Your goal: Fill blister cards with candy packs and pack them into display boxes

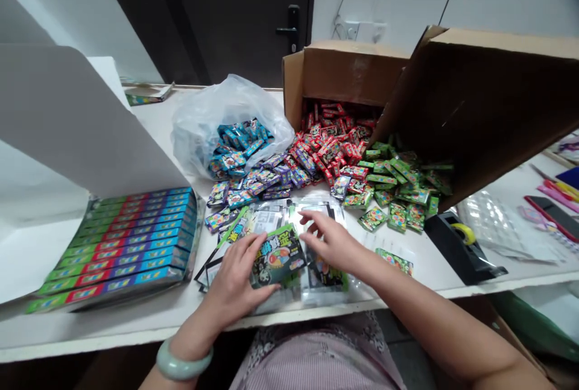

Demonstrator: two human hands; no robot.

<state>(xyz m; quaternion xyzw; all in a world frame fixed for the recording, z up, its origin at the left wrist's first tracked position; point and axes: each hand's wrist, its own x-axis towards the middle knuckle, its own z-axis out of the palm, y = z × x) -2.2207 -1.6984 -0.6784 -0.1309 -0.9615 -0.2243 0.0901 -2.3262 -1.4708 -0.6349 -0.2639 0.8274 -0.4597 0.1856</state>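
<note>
Left grip [233, 281] is pressed together on one green candy packet [277, 255], holding it by the edge just above the worktop [113, 333]. Right grip [332, 242] is spread with fingers open, very near this packet, and it hovers over a clear plastic sleeve [323, 278] with dark edges. Behind the hands lie many loose packets: red packets [330, 146] come out of a tilted cardboard box [344, 70], green packets [398, 197] are to the right, and blue packets [237, 149] sit in a plastic bag [212, 125]. On the left side stand rows of striped candy boxes [122, 245]. A black tape dispenser [461, 245] is on the right.
</note>
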